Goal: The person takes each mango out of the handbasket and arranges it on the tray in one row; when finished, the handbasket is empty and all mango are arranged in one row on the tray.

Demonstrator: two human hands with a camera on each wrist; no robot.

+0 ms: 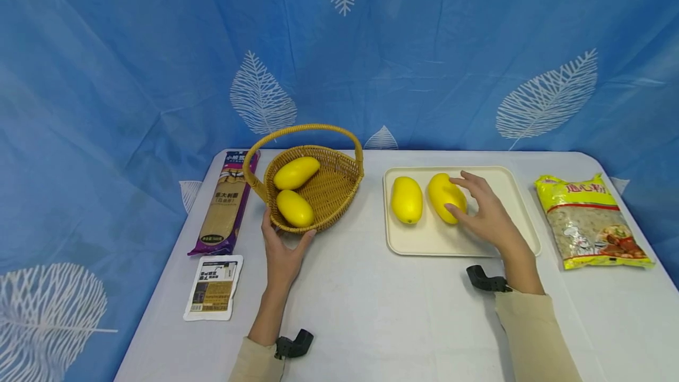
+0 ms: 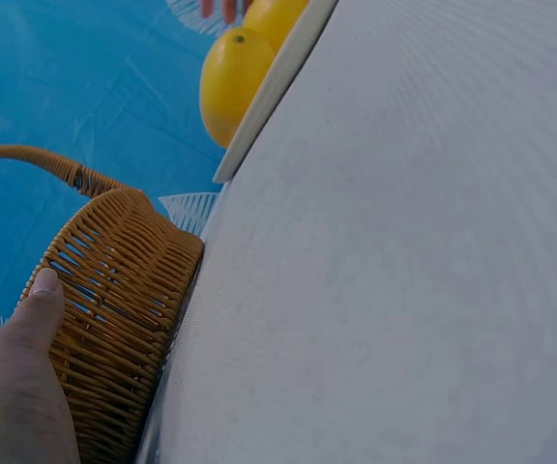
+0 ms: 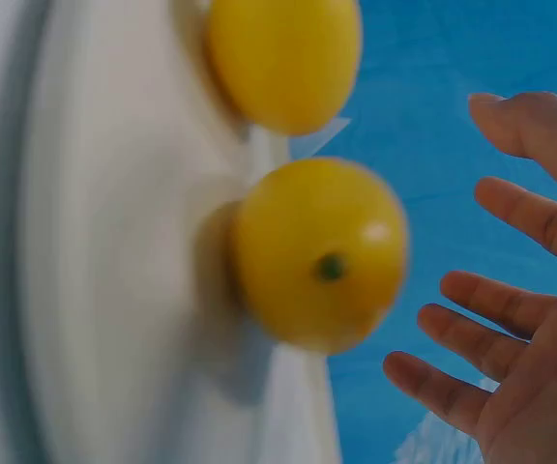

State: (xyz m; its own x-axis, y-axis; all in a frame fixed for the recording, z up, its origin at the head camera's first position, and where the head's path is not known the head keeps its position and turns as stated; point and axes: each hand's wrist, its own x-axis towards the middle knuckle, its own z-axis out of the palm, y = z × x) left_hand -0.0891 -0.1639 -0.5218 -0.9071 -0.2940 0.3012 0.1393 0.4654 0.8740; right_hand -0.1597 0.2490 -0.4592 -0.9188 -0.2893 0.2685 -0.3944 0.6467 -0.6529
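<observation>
A wicker basket (image 1: 331, 193) with a tall arched handle stands at the left of the table, two yellow mangoes (image 1: 296, 173) inside it. My left hand (image 1: 283, 255) holds its near left side, fingers and thumb spread round the wall; in the left wrist view the thumb (image 2: 39, 314) lies against the weave and the other fingers are hidden. On a cream tray (image 1: 493, 240) lie two more mangoes, a left one (image 1: 406, 200) and a right one (image 1: 447, 198). Over the right mango, my right hand (image 1: 485, 211) is spread; the right wrist view shows its fingers apart from the fruit.
Left of the basket lie a purple spaghetti pack (image 1: 225, 205) and a small white-edged pouch (image 1: 214, 287). A yellow bag of pasta (image 1: 591, 223) lies right of the tray. Behind the white table (image 1: 371, 317) hangs a blue leaf-patterned cloth (image 1: 424, 63).
</observation>
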